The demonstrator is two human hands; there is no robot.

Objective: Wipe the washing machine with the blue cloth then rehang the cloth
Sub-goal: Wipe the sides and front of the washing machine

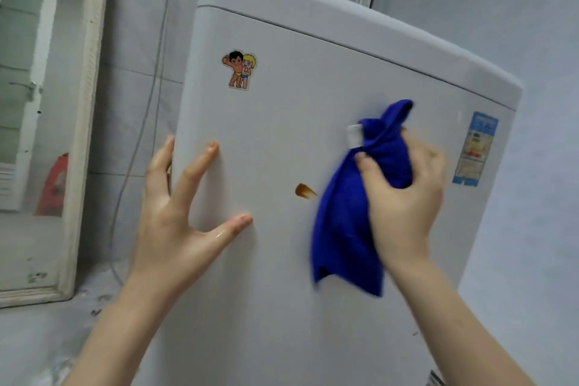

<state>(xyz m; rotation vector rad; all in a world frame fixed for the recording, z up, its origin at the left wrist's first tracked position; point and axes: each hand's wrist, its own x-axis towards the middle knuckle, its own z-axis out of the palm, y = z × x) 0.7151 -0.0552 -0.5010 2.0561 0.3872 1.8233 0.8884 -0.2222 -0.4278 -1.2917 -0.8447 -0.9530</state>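
on the washing machine [313, 103] front, my left hand [175, 216] spread flat w/ fingers straight, my right hand [404, 194] clenched round the blue cloth [341, 229], brown smear [304, 190] just beside it

- washing machine [282, 276] at centre; mirror [91, 72] to its left, against the wall
- left hand [175, 216] on the panel's left side; right hand [404, 194] grips cloth [341, 229] against the right side
- stain [304, 190] between the hands, just left of cloth
- sticker [239, 69] upper left; label [475, 149] at right edge
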